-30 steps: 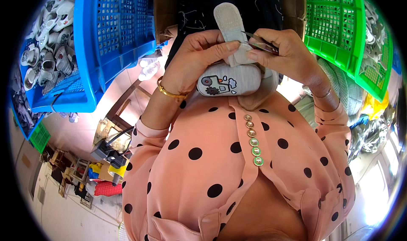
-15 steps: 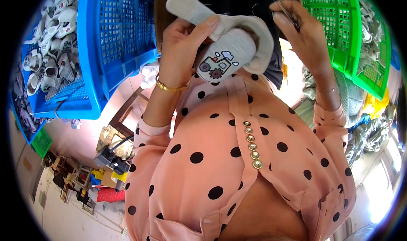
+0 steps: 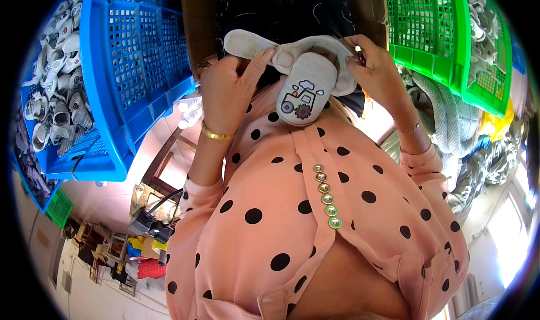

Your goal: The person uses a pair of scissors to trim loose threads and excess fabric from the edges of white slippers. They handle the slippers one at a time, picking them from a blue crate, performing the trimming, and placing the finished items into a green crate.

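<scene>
A small off-white baby shoe (image 3: 306, 78) is up in front of my chest, its toe toward me. An embroidered tractor with little clouds decorates the toe, and a long rounded strap sticks out to the left. My left hand (image 3: 230, 86) is closed on the shoe near the strap's base, thumb on top. At the right side of the opening, my right hand (image 3: 374, 67) has its thumb and index finger at the shoe's edge. A slim dark tool (image 3: 359, 51) shows between those fingers; its kind I cannot make out. Loose threads lie on dark cloth beyond.
On the left stands a blue plastic crate (image 3: 107, 84), with many small grey-white shoes (image 3: 59, 89) beside it. A green crate (image 3: 430, 39) is on the right, with more shoes (image 3: 486, 36) next to it. Grey padded material (image 3: 450, 115) lies below the green crate.
My right hand has come down and left, from apart to the shoe's right edge. The shoe has moved slightly right and toward me, its toe turning more straight down. My left hand keeps its hold.
</scene>
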`<action>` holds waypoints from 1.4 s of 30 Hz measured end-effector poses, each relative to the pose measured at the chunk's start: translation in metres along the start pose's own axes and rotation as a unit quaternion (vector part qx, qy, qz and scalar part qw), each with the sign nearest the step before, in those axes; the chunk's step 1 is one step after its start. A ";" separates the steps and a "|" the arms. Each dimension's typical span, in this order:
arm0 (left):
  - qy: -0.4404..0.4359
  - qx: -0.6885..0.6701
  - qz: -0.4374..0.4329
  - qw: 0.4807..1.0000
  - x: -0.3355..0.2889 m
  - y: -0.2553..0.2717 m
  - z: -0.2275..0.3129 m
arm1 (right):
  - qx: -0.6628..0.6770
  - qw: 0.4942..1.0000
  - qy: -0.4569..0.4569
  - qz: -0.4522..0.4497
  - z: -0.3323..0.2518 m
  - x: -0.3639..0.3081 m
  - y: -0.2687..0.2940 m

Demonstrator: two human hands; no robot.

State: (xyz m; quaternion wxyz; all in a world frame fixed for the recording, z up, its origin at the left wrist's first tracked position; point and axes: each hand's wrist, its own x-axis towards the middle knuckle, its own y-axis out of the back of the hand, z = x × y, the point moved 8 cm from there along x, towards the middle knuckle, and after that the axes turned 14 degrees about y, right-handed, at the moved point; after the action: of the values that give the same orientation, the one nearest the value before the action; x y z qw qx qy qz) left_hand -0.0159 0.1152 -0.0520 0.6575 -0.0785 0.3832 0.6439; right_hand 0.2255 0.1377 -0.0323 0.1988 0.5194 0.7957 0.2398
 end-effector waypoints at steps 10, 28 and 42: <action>-0.433 0.237 -0.024 0.870 -0.059 -0.068 0.063 | -0.012 0.997 -0.058 -0.053 -0.001 -0.005 -0.002; -0.454 0.249 0.031 0.855 -0.042 -0.052 0.067 | -0.115 0.980 0.001 -0.161 0.012 0.010 -0.013; -0.281 0.357 -0.037 0.890 0.009 -0.103 0.064 | -0.053 0.997 0.020 -0.057 0.026 -0.007 -0.011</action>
State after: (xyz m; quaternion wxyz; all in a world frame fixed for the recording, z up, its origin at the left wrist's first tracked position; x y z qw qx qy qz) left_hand 0.1017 0.1440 -0.0530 0.7446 0.3312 0.3835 0.4346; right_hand 0.2346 0.1319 -0.0593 0.2237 0.4572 0.8140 0.2798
